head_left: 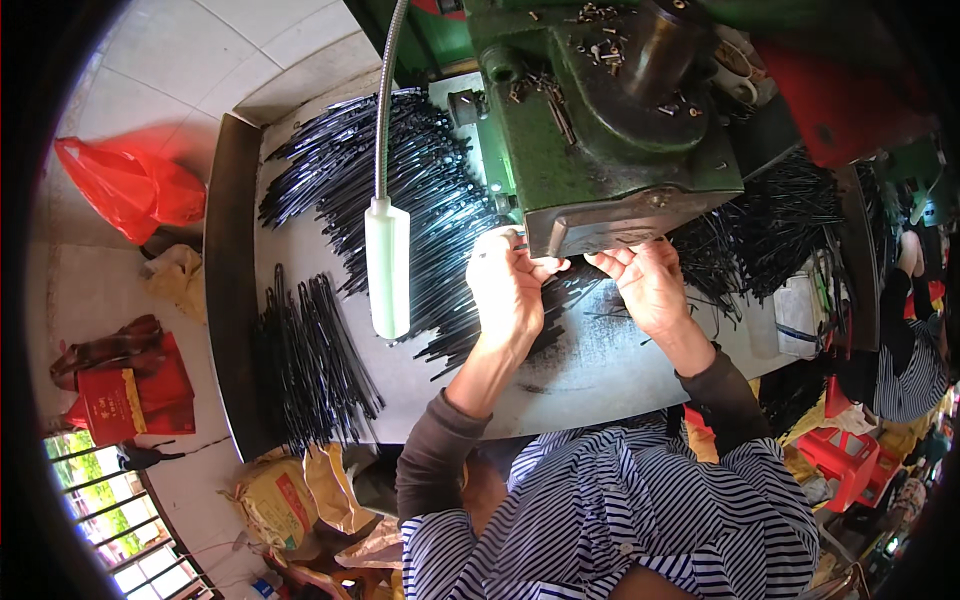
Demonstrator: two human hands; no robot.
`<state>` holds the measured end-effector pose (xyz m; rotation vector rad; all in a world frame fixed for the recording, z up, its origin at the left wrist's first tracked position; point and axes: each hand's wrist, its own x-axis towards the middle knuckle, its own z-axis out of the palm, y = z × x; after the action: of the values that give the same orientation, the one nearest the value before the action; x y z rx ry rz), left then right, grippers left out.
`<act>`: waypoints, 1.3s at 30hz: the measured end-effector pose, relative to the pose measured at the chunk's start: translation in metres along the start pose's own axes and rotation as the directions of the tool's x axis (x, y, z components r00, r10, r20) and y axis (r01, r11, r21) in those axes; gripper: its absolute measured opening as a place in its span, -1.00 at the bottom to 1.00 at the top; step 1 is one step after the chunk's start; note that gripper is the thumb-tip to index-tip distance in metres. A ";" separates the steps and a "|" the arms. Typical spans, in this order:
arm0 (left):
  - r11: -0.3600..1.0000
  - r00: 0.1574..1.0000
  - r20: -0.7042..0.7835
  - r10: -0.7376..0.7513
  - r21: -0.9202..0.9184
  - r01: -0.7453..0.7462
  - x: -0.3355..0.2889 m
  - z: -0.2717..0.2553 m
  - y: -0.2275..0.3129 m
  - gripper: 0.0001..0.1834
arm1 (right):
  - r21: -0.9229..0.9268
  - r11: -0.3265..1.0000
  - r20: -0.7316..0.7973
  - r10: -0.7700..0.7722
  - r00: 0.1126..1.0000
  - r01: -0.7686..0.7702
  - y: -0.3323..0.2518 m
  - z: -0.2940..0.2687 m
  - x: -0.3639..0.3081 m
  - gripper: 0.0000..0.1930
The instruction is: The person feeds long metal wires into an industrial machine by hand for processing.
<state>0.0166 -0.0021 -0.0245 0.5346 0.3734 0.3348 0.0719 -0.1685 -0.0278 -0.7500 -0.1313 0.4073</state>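
My left hand point(508, 285) is at the lower left corner of a green machine head point(610, 150), its fingers curled and partly hidden behind the metal edge. It is brightly lit, and what it pinches cannot be made out. Just right of it, my right hand point(652, 288) reaches up under the same front edge, thumb and fingers drawn together. Anything between those fingertips is too small or hidden to name. Thin black rods point(400, 200) lie in a thick pile left of my left hand. More black rods point(770, 220) are heaped right of the machine.
A white lamp point(387, 270) on a bendy metal neck hangs over the left pile. A separate bundle of black rods point(310, 360) lies near the tray's dark left wall point(232, 290). Small metal pieces point(605, 50) sit on the machine. Another person point(910, 350) is at far right.
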 end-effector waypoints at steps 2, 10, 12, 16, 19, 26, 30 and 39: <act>0.999 1.000 0.010 0.026 0.025 -0.027 -0.002 0.009 -0.001 -0.80 | -0.014 1.000 -0.021 -0.013 1.000 0.012 -0.002 -0.004 0.001 -0.87; 0.992 0.996 0.047 0.074 0.095 -0.078 -0.002 0.007 0.001 -0.84 | -0.033 0.999 -0.028 -0.010 1.000 0.009 -0.004 0.004 0.002 -0.91; 0.993 0.997 0.045 0.058 0.103 -0.062 -0.002 0.005 -0.001 -0.86 | -0.006 1.000 -0.025 -0.003 1.000 0.003 -0.004 0.005 0.000 -0.91; 0.996 0.998 0.030 0.060 0.059 -0.062 -0.005 0.007 0.000 -0.92 | 0.013 0.999 0.061 -0.044 0.997 0.043 -0.002 0.000 0.002 -0.89; 0.995 0.994 0.066 0.082 0.054 -0.085 -0.005 0.007 0.001 -0.91 | -0.048 0.999 -0.032 -0.018 0.999 0.016 -0.006 0.012 0.001 -0.86; 0.992 0.994 0.029 0.105 0.065 -0.107 -0.004 0.005 -0.004 -0.89 | -0.091 0.995 -0.080 -0.043 0.996 0.036 0.000 0.002 0.003 -0.84; 0.986 0.990 0.075 0.116 0.112 -0.124 -0.004 0.005 0.001 -0.89 | -0.114 0.992 -0.122 0.042 0.992 -0.056 -0.004 0.003 0.000 -0.81; 0.992 0.996 0.068 -0.053 0.118 0.045 0.001 0.015 0.011 -0.85 | -0.077 0.971 -0.093 0.217 0.972 -0.224 -0.031 0.013 -0.025 -0.70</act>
<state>0.0214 0.0008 -0.0071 0.6488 0.3381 0.2472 0.0550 -0.1909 0.0036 -0.8700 0.0141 0.5841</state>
